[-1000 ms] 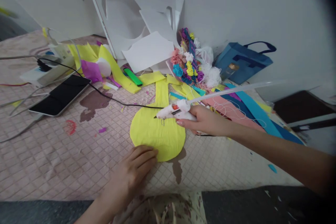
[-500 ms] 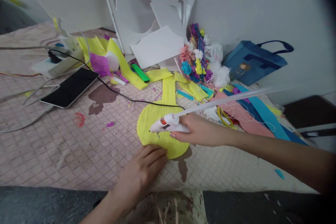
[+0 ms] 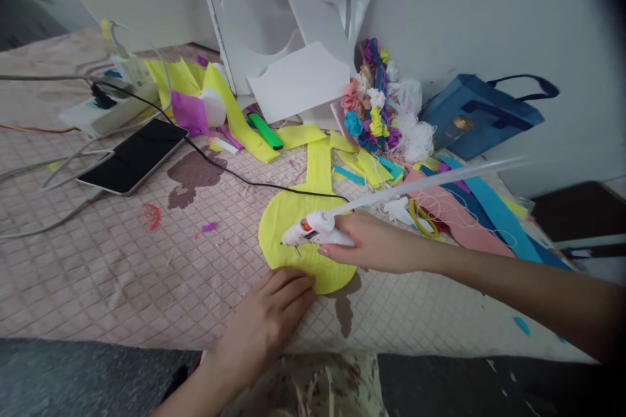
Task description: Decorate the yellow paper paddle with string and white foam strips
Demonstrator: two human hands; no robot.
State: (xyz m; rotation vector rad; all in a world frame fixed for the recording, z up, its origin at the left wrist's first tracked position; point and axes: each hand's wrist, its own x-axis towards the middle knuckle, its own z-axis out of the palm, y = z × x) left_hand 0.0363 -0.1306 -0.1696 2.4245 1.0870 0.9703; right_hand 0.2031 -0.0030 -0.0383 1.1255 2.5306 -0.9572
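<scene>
A white glue gun (image 3: pixel 320 232) is in my right hand (image 3: pixel 374 241), whose fingers are wrapped round its handle. Its nozzle points left, just over or touching a yellow paper-covered shape (image 3: pixel 281 212); any gap is hard to judge. A long translucent glue stick (image 3: pixel 420 187) sticks out of the gun's back to the right. My left hand (image 3: pixel 281 306) is at the shape's lower left edge, fingers bent together over it, with the thumb hidden. From the shape's rounded body, a yellow strip (image 3: pixel 319 163) runs toward the back. A black cord (image 3: pixel 254 184) crosses it to the gun.
At left lie a phone (image 3: pixel 134 156) and a power strip (image 3: pixel 100 114) with cables. White board pieces (image 3: pixel 300 81), crepe-paper flowers (image 3: pixel 369 111) and a blue bag (image 3: pixel 482 114) stand at the back. Coloured paper strips (image 3: pixel 474 215), a green marker (image 3: pixel 265 131) and scraps litter the quilted cloth (image 3: pixel 147 273).
The whole view has shifted slightly, with things appearing a little further right. Both hands keep nearly the same places on and over the yellow shape.
</scene>
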